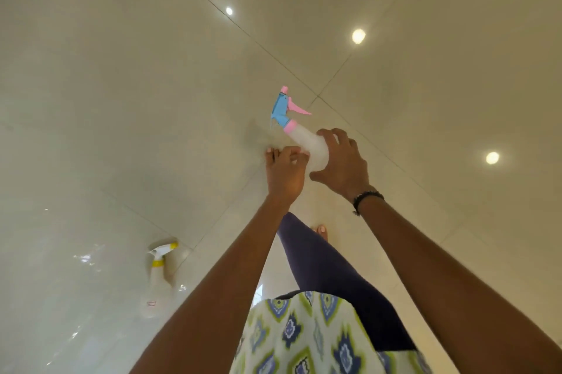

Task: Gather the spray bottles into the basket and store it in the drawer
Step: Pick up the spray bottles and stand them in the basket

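The glossy tiled floor (121,99) is filling the view, and it is throwing back bright ceiling-light glare — neither basket nor drawer is showing, so judging where the load must go is not possible from here. On that slick surface a fumbled bottle would likely be skidding away, and the person's bare foot (322,230) is standing just below the grab.

A second spray bottle (158,270), white with a yellow collar, is lying well apart to the left, blurred and easy to overlook.

The pink-and-blue spray bottle (299,133) is lying tilted, trigger head pointing up and away. The right hand (340,160) is curling round its translucent body from above and seems to be holding it. The left hand (286,169) is meeting the base with bent fingers (292,153) — whether it is pinching or merely touching, I cannot tell.
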A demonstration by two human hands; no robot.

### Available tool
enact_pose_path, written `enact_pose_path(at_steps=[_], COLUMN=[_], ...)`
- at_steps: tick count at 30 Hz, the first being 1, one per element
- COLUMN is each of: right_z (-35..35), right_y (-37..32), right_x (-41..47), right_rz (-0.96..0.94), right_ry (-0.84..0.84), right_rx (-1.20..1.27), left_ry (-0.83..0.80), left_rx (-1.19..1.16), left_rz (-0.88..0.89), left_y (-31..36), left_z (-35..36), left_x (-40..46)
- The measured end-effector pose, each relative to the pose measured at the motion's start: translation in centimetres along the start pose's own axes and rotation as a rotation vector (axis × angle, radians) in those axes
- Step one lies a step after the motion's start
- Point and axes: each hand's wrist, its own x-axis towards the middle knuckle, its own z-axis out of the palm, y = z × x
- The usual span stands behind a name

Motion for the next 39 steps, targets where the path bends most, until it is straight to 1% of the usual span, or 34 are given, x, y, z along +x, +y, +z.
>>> enact_pose_path(at_steps=[4,8,10,13,15,17,20,22,26,29,32,34,36,39], right_z=[-4.4,-8.3,-10.0,-12.3,-13.7,-15.0,-16.5,-17.2,-17.9,-17.6,-16.6,-16.0,-15.5,-15.0], right_y=[-7.4,-15.2,-19.6,-25.9,-29.8,-33.7,-39.2,-43.0,-51.5,-58.2,-64.8,-69.0,-72.8,-77.7], right_x=[-1.6,-3.1,-3.7,-4.0,-4.1,-3.8,-2.4,-1.0,1.2,1.9,2.4,3.0,3.4,3.9], right_rz=[-0.076,-0.198,-0.264,-0.349,-0.371,-0.39,-0.446,-0.481,-0.554,-0.634,-0.704,-0.745,-0.812,-0.913], right_ry=[0.1,0.172,0.164,0.087,-0.02,-0.133,-0.247,-0.305,-0.391,-0.368,-0.297,-0.249,-0.18,-0.048], right_rx=[0.108,0.125,0.16,0.291,0.424,0.5,0.511,0.483,0.441,0.4,0.347,0.295,0.242,0.216], left_ry=[0.116,0.233,0.312,0.391,0.411,0.411,0.352,0.294,0.231,0.26,0.304,0.304,0.304,0.354], left_rx=[-0.262,-0.372,-0.418,-0.45,-0.479,-0.511,-0.575,-0.613,-0.595,-0.568,-0.532,-0.498,-0.464,-0.49], left_rz=[-0.014,0.007,0.01,0.033,0.067,0.101,0.184,0.272,0.433,0.485,0.489,0.493,0.508,0.556], left_y=[5.6,10.2,12.3,14.7,15.4,15.9,16.3,16.3,17.1,17.6,17.8,17.9,18.1,18.5], left_z=[-5.4,-12.0,-16.1,-22.6,-27.2,-31.9,-38.9,-43.3,-51.6,-57.7,-63.8,-67.5,-70.6,-74.6], left_x=[-3.8,-5.8,-6.4,-7.1,-7.7,-8.1,-8.6,-8.6,-7.8,-7.0,-6.6,-6.6,-6.7,-6.7])
